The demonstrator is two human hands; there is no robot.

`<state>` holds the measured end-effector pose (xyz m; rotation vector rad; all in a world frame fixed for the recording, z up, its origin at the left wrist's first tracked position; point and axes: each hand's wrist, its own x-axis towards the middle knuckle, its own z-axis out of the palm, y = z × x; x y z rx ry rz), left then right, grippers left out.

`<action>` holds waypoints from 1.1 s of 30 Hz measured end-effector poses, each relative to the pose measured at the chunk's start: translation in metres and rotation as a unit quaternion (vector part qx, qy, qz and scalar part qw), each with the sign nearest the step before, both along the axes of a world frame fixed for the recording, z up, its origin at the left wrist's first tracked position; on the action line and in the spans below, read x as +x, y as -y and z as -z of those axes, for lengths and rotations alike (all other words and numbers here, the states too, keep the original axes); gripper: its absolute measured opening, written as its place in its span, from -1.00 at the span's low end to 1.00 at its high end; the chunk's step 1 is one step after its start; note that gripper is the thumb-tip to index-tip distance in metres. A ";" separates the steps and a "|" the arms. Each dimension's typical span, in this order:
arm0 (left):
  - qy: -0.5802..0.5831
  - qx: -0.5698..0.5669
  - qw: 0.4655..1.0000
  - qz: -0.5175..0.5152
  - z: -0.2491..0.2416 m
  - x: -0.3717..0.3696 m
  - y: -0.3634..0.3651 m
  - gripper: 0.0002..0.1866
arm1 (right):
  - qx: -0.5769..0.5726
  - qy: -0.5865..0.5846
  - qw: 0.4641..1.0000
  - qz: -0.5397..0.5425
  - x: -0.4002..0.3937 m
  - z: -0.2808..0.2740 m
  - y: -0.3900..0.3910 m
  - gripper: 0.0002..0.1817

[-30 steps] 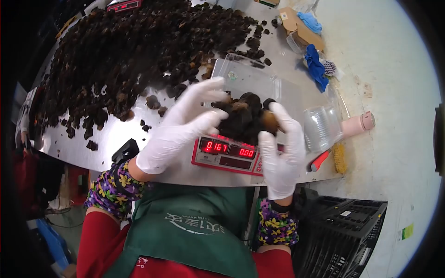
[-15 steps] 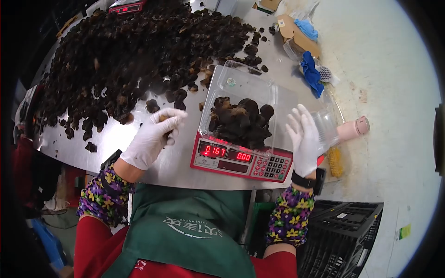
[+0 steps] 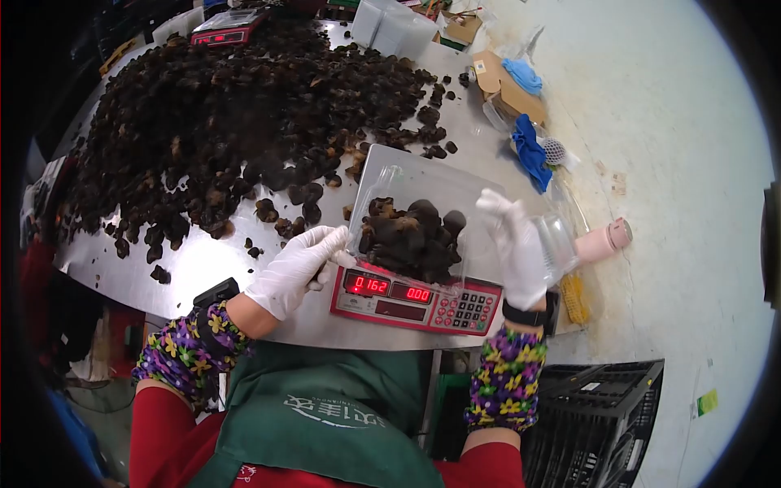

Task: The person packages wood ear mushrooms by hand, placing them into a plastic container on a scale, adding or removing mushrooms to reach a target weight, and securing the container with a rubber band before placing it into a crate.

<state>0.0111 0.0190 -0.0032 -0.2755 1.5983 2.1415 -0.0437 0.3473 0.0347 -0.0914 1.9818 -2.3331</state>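
A clear plastic container (image 3: 484, 195) holding dark brown fungus pieces (image 3: 413, 240) rests on a red and silver scale (image 3: 415, 307), whose display reads 0.162. My left hand (image 3: 299, 272), in a white glove, is at the container's left edge, thumb and fingers pinched together; whatever lies between them is too small to make out. My right hand (image 3: 517, 248), also gloved, is at the container's right side, with its fingers partly bent and blurred. Whether it grips the rim cannot be told.
A large heap of dark fungus (image 3: 220, 114) covers the table's left and back. A second scale (image 3: 228, 28) and clear containers (image 3: 394, 28) stand behind. To the right are a blue cloth (image 3: 531, 153), a pink bottle (image 3: 604, 241) and a yellow item (image 3: 574, 299). Black crates (image 3: 598, 407) stand below.
My left hand has moved right and down to the container's edge. The right hand's fingers have bent toward the container. The reading went from 0.167 to 0.162, and the camera view has shifted.
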 end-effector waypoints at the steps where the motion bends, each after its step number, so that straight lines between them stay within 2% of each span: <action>1: 0.001 0.002 1.000 0.004 -0.001 -0.001 0.001 -0.68 | 0.126 -0.051 0.990 -0.029 0.020 -0.003 0.004 -0.55; 3: 0.004 0.028 0.999 0.018 -0.002 -0.005 0.003 -0.61 | 0.334 -0.179 0.925 0.023 0.055 0.003 0.019 -0.61; 4: 0.005 0.012 1.000 0.017 -0.008 -0.006 0.002 -0.74 | 0.386 -0.191 0.899 0.077 0.068 0.018 0.024 -0.54; 5: 0.006 0.014 1.000 0.021 -0.006 -0.007 0.000 -0.74 | 0.365 -0.106 0.918 0.109 0.085 0.016 0.037 -0.58; 7: 0.005 -0.030 0.999 0.027 -0.003 -0.009 -0.003 -0.85 | 0.206 0.080 0.974 0.058 0.096 0.026 0.031 -0.66; 8: 0.014 -0.023 0.999 0.029 -0.008 -0.009 -0.003 -0.85 | 0.205 0.080 0.973 0.064 0.098 0.032 0.028 -0.66; 10: 0.014 -0.027 0.999 0.036 -0.008 -0.007 -0.005 -0.85 | 0.088 0.185 0.978 0.027 0.102 0.039 0.021 -0.74; 13: 0.018 -0.045 0.998 0.042 -0.004 -0.001 -0.004 -0.86 | 0.042 0.186 0.982 0.014 0.105 0.041 0.023 -0.80; 19: -0.074 -0.058 0.995 0.043 0.000 0.008 -0.007 -0.84 | 0.018 0.167 0.985 0.042 0.103 0.040 0.030 -0.93; 29: -0.073 -0.015 0.997 0.034 0.010 0.010 -0.008 -0.77 | 0.066 0.150 0.985 0.055 0.103 0.042 0.029 -0.94; 33: -0.078 -0.016 0.996 0.050 0.005 0.010 -0.007 -0.78 | -0.033 0.201 0.977 0.065 0.101 0.035 0.031 -0.91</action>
